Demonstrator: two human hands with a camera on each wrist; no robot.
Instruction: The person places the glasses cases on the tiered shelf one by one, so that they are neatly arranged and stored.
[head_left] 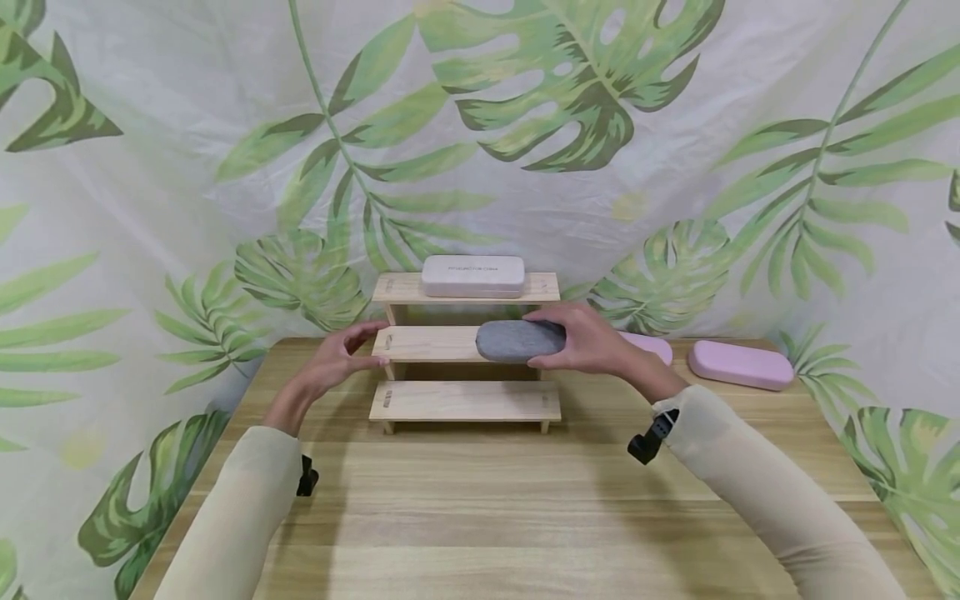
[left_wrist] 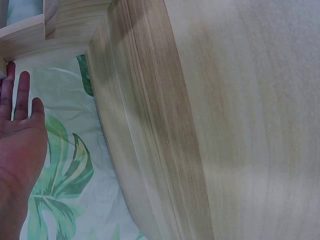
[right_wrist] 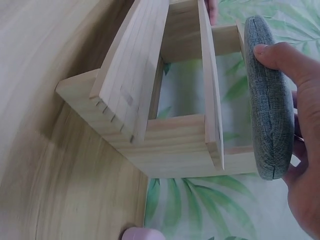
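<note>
My right hand (head_left: 585,337) holds a grey fabric-covered glasses case (head_left: 517,342) by its right end, in front of the right part of the middle tier. In the right wrist view the thumb lies on one face of the grey glasses case (right_wrist: 270,100) and the fingers are behind it, partly hidden. A three-tier wooden display stand (head_left: 465,402) stands on the table. At the left end of its middle tier is my left hand (head_left: 337,362), fingertips at the edge; in the left wrist view its visible fingers (left_wrist: 21,95) are straight. A white glasses case (head_left: 472,277) lies on the top tier.
Two pink cases lie at the table's back right: one pink case (head_left: 651,347) is partly behind my right forearm, the other pink case (head_left: 741,365) farther right. A leaf-patterned cloth (head_left: 187,208) hangs behind the wooden table (head_left: 465,500).
</note>
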